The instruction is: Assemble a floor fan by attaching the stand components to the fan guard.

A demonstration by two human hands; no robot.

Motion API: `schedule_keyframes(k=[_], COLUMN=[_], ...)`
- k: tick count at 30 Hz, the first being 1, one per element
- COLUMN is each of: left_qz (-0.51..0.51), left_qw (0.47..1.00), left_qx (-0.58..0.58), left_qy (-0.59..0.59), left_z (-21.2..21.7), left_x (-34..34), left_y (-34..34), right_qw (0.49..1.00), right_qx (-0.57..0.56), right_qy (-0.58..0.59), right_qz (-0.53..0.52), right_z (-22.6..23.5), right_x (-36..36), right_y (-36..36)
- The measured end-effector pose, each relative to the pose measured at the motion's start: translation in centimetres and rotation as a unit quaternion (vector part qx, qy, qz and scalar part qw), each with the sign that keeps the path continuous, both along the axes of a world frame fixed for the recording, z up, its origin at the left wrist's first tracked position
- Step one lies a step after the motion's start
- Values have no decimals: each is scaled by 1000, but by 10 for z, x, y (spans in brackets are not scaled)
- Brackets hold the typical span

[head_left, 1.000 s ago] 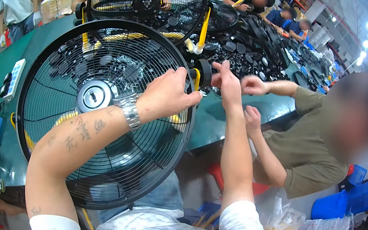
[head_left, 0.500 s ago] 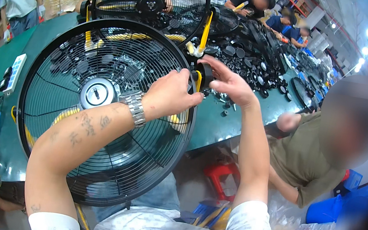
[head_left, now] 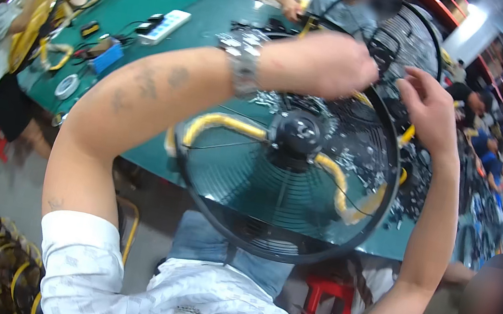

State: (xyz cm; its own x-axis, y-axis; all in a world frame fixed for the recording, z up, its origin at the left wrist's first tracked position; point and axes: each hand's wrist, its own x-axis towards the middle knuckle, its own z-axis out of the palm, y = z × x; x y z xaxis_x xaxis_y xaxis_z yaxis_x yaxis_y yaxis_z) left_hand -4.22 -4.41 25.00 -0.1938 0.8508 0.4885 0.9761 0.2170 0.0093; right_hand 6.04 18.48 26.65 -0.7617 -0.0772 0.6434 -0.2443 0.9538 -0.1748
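Observation:
A large round black fan (head_left: 280,246) stands tilted in front of me, its black motor (head_left: 298,135) facing up in the middle of the wire guard. A yellow tube frame (head_left: 227,122) shows on both sides of the motor. My left hand (head_left: 332,66), a metal watch (head_left: 241,57) on its wrist, is raised over the far side of the fan, blurred by motion; what its curled fingers hold, if anything, is hidden. My right hand (head_left: 433,113) is beside the far right rim, thumb and bent fingers apart, with nothing visible in it.
A green table (head_left: 211,16) carries a power strip (head_left: 165,26), a roll of tape (head_left: 67,86) and many loose black parts. Another fan guard (head_left: 415,35) stands behind. Across the table sits a person (head_left: 344,10); another (head_left: 494,304) is at lower right by a red stool (head_left: 331,294).
The view has swung left. The fan now shows its dark motor instead of the silver centre cap. Both hands have come away from the black knob at the rim.

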Motion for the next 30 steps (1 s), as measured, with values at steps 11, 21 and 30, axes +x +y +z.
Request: schedule_keyframes(k=[11, 21, 30], left_qz=[168, 50, -51], left_qw=[830, 758, 718], left_qx=[264, 386, 499], left_qy=[-463, -524, -482], left_z=[-96, -141, -153], left_x=[-74, -63, -33], left_y=[-235, -197, -194], right_qw=[900, 915, 925], right_qx=[348, 274, 251], right_qy=[-102, -17, -31], right_qz=[242, 295, 285], right_z=[-77, -104, -103], right_x=[-133, -149, -145], right_y=[-222, -224, -224])
